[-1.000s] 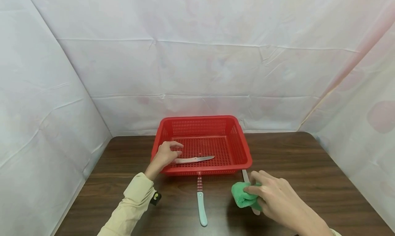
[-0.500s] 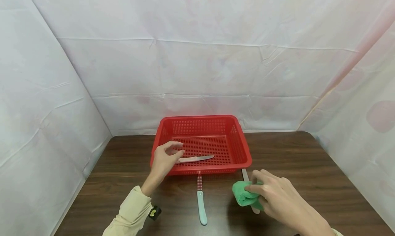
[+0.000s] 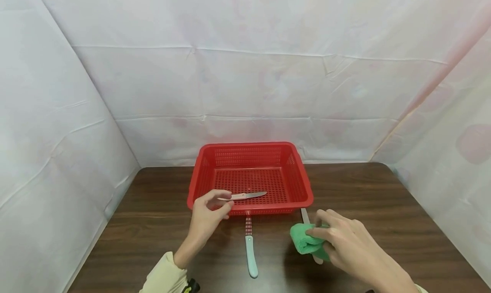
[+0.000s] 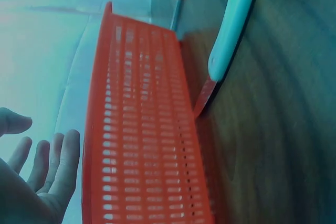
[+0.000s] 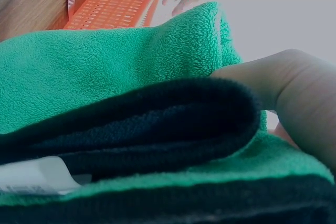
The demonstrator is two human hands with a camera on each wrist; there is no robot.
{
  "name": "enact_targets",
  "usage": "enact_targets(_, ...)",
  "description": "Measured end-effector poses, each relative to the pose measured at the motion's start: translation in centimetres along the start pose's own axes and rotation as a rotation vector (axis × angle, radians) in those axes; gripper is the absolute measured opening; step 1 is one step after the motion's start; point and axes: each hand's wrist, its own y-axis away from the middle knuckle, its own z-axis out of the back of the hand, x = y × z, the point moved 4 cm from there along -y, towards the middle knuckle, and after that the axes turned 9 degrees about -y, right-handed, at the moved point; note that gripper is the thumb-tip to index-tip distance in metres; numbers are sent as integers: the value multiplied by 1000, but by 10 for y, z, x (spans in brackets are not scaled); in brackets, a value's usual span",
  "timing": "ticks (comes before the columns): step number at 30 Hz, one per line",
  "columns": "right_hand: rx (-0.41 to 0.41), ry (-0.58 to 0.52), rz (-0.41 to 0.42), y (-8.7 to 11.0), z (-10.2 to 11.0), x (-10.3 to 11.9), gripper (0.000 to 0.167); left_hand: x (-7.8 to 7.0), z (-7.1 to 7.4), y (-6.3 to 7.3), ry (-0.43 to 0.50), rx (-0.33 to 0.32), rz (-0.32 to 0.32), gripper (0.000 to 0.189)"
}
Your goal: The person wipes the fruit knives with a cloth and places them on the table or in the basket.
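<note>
My left hand hovers over the near left rim of a red plastic basket, its fingers loosely bent and holding nothing. Inside the basket lies a small knife with a pale pink handle, partly hidden by that hand. On the right, my right hand grips a folded green cloth, which also fills the right wrist view. Beneath the cloth is another knife; only its blade tip and pale handle end show. A knife with a mint handle lies in front of the basket, its blade red-checked.
The dark wooden table carries everything. White sheeting with faint pink patches hangs behind the table and along both sides. A dark band with a yellow mark sits by the left sleeve.
My left hand has drawn back from inside the basket toward its near rim, leaving the pink-handled knife there. The right hand with the green cloth has hardly moved.
</note>
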Motion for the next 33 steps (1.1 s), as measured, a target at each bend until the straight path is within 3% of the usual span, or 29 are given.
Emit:
enact_targets(4,1,0,-6,1,1,0,49,15,-9,6,16,30,12,21)
enact_targets(8,-10,0,-1,1,2,0,50,25,-17,15,20,69,69,22)
enact_targets(12,-20,-2,2,1,3,0,49,34,-23,26,-28,104,115,22)
enact_targets(16,-24,-5,-5,2,4,1,49,38,-31,36,-94,159,122,20)
enact_targets(24,-29,0,-10,3,4,1,48,46,-49,50,-235,248,32,19)
enact_targets(33,-51,11,21,3,3,1,47,48,-69,64,-542,378,-86,22)
